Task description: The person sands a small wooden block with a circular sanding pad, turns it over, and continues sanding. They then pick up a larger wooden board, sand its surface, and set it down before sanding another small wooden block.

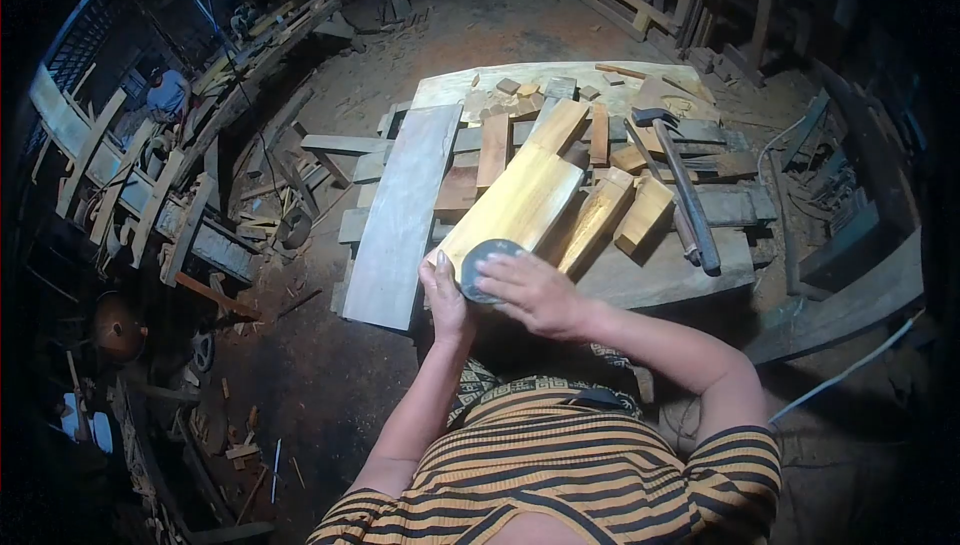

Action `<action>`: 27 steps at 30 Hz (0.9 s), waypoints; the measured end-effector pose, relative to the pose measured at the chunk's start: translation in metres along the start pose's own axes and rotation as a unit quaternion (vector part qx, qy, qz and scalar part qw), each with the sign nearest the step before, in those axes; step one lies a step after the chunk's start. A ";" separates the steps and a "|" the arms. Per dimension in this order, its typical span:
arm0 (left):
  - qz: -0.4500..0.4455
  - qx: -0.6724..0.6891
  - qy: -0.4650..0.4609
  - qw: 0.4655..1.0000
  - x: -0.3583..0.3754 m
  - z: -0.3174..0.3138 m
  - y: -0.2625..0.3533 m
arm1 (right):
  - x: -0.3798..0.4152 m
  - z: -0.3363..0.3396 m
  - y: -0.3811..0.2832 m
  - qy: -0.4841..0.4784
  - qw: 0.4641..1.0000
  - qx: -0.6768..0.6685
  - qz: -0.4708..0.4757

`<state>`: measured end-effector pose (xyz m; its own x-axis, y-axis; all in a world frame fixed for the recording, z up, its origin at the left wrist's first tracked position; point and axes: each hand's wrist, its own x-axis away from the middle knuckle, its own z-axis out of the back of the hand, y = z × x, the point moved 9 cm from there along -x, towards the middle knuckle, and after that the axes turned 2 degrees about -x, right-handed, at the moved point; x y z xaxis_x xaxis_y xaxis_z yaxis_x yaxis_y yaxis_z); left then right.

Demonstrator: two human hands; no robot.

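- Holding the near end of a yellow board (pixel 520 195) in the left hand (pixel 446 293), the person, in the head view, has the thumb and fingers clamped at its near left corner.
- The right hand (pixel 540 295) lies over a round grey disc (pixel 473 272), fingers stretched across its face; whether they also grip its edge cannot be told.
- The disc is on the board's near end, just beside the left hand, so the two hands are near each other.
- The board slants away from the person over the worktable (pixel 690 270), its near end close to the striped shirt (pixel 570 455).
- Left of it, a wide grey plank (pixel 408 210) lies lengthwise.
- To its right rest two thick yellow blocks, one nearer (pixel 598 217) and one farther right (pixel 643 213).
- Beyond these blocks, a hammer (pixel 686 185) lies with its head at the far end.
- Along the table's far side lies a broad pale board (pixel 440 88) with small offcuts (pixel 509 86) on it.
- At upper left, well apart, is another person in a blue top (pixel 168 92).
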<state>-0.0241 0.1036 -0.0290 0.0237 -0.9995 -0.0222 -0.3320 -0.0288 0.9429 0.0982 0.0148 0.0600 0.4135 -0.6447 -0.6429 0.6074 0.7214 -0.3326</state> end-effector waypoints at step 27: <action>-0.041 -0.064 0.002 0.997 0.001 -0.004 0.005 | -0.027 0.025 0.166 0.119 0.946 0.188 -0.234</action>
<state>-0.0222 0.1023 -0.0228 0.0489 -0.9937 -0.1004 -0.2056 -0.1084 0.9726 0.2048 0.1458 0.0394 -0.0982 -0.7636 -0.6382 0.9029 0.2013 -0.3798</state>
